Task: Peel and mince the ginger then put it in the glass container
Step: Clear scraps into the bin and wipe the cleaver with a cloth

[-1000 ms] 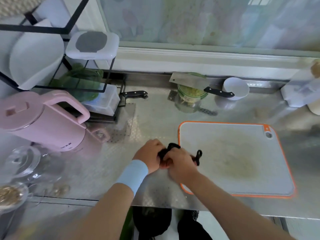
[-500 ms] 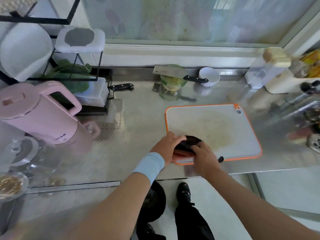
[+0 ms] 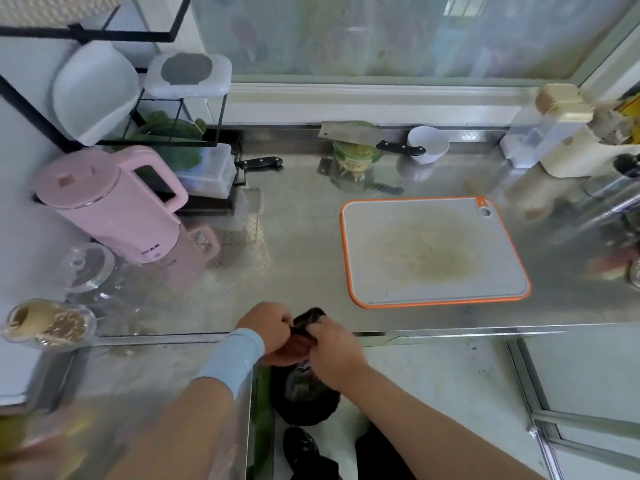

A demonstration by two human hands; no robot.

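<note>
Both hands meet at the front edge of the steel counter (image 3: 294, 237). The left hand (image 3: 268, 327) and the right hand (image 3: 332, 348) each curl their fingers round a crumpled black bag (image 3: 308, 320) held between them. The orange-rimmed cutting board (image 3: 433, 251) lies bare, well apart to the right. At the back stands the glass container (image 3: 356, 159), holding yellowish shreds, with a cleaver (image 3: 349, 135) laid across its mouth, beside a white cup (image 3: 427, 143).

Fingers of left hand (image 3: 270, 328) and right hand (image 3: 334, 346) cover most of dark bundle (image 3: 309, 319) — identity unclear; right-edge clutter (image 3: 618, 263) blurred, cropped.
</note>
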